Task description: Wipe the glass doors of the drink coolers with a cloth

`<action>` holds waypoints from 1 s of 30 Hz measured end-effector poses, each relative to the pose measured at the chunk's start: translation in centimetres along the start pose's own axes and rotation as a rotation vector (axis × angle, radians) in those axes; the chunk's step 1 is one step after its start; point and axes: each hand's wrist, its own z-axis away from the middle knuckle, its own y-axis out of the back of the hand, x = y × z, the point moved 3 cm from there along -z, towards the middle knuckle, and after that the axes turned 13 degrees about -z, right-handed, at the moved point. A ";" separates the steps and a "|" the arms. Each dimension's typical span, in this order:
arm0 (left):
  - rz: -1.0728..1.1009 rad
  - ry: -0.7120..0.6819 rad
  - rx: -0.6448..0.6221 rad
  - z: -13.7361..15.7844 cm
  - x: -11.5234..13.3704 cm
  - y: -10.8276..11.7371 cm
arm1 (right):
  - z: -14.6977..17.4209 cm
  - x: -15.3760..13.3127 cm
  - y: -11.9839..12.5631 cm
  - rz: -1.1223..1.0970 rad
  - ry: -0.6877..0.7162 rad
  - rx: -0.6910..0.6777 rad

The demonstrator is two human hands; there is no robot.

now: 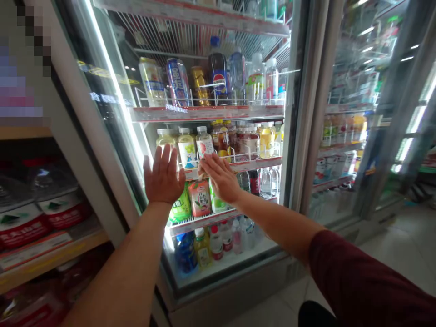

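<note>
My left hand (pixel 163 176) is raised with its fingers spread, holding nothing, in front of the glass door of a lit drinks cooler. My right hand (pixel 221 179) lies slanted with its fingers stretched out close together, at or very near the glass. A small pale patch shows by its fingertips; I cannot tell what it is. Behind the hands are a bottle with a green-fruit label (pixel 187 152), a white-capped bottle with a pink label (pixel 204 141) and a red drink pack (pixel 200 198). Whether either palm touches the glass is unclear.
Upper shelves hold cans and a dark cola bottle (pixel 218 75); small bottles (pixel 216 243) stand at the bottom. A metal door frame (pixel 304 118) runs down the right side, beside another cooler (pixel 345 131). At left, a shelf carries large red-labelled water bottles (pixel 61 209).
</note>
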 end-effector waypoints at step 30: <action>-0.069 -0.067 -0.011 3.4 -0.7 -0.9 | 8.0 11.9 5.3 0.261 -0.099 0.053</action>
